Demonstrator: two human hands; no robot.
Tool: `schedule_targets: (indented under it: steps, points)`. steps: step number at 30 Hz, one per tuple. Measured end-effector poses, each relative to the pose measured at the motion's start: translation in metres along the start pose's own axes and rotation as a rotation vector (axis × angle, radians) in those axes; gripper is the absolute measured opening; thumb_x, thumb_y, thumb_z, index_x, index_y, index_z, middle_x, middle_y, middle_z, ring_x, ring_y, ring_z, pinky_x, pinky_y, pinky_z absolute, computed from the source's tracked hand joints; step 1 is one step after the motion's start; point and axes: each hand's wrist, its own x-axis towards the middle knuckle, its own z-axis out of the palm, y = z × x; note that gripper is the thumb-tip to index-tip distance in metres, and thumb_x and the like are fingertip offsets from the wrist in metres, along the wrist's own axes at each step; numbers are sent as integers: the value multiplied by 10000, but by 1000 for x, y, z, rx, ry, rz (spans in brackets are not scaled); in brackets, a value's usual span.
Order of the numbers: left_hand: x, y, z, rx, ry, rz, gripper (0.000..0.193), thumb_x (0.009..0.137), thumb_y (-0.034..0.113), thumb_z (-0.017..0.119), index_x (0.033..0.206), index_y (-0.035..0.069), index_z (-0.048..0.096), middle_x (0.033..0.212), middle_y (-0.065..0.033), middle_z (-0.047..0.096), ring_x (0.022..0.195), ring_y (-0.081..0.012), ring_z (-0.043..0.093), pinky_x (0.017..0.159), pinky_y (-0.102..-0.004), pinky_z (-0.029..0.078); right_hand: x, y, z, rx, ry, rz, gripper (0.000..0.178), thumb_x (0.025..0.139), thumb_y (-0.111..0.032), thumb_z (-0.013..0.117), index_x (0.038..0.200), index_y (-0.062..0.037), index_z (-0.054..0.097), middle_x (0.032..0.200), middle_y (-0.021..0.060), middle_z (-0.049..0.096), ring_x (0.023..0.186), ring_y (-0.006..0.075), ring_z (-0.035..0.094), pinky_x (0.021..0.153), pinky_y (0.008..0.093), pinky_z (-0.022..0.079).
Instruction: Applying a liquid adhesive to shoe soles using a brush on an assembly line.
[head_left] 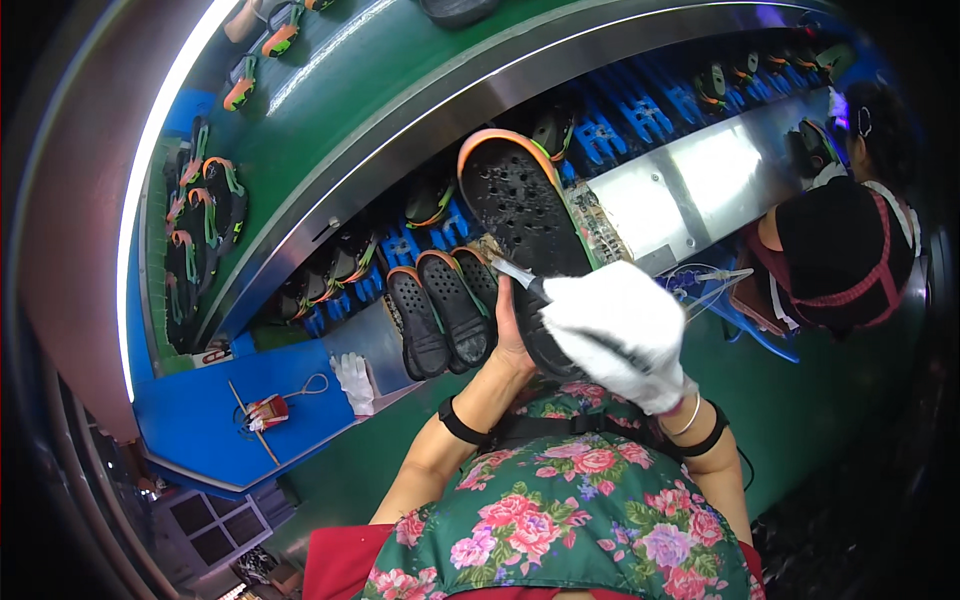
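Observation:
My bare left hand (512,335) grips the side of a large black shoe sole (515,205), its fingers mostly hidden behind it. The sole has a field of small holes, an orange rim at its tip and green along one edge. It is held up in front of me, over the metal ledge. My right hand (618,325), in a white glove, is closed round the dark handle of a small brush (520,272). The brush's metal part points left, across the sole's left edge. Left of it, black soles (420,325) with orange rims stand side by side.
Beyond the ledge, blue holders (640,118) run in a line with shoes among them. A green belt (350,85) carries more shoes behind a metal rail. On the left, a blue table (220,400) holds a white glove (353,382). A co-worker (840,245) sits at the right.

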Motion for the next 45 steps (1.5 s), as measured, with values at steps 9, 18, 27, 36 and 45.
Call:
schedule_targets:
  steps: [9,18,27,36,45]
  points:
    - [17,13,48,-148,-374,170,943,927,806,404,1569,116,356,1543,-174,447,1369,-417,495,1075,-627,480,-8,4,7,-11,-5,-1,289,748,1,812,1027,-72,786,1040,127,768,901,273,734,798,365,577]
    - [28,28,46,-215,-576,46,964,893,840,413,1549,134,386,1448,-245,524,1250,-444,578,1022,-602,507,-15,0,12,-131,-27,-87,293,753,15,807,1036,-60,784,1045,143,764,881,294,721,788,378,563]
    - [25,29,51,-250,-467,133,979,883,811,495,1532,84,403,1442,-214,540,1293,-413,561,1037,-630,494,-21,0,6,-51,-42,-76,279,747,17,819,1014,-52,779,1038,133,768,874,276,719,772,374,569]
    - [25,34,50,-237,-403,165,1036,877,835,475,1518,24,405,1382,-272,571,1243,-422,599,999,-593,533,-27,3,-3,-19,-43,-49,260,736,0,837,982,-59,783,989,121,771,832,268,721,758,358,572]
    - [30,41,47,-113,-484,248,948,886,793,527,1560,141,385,1582,-182,383,1321,-418,514,1001,-607,523,-38,18,-8,36,-108,-20,271,785,-55,814,1051,-91,783,1044,84,769,871,255,718,751,364,578]
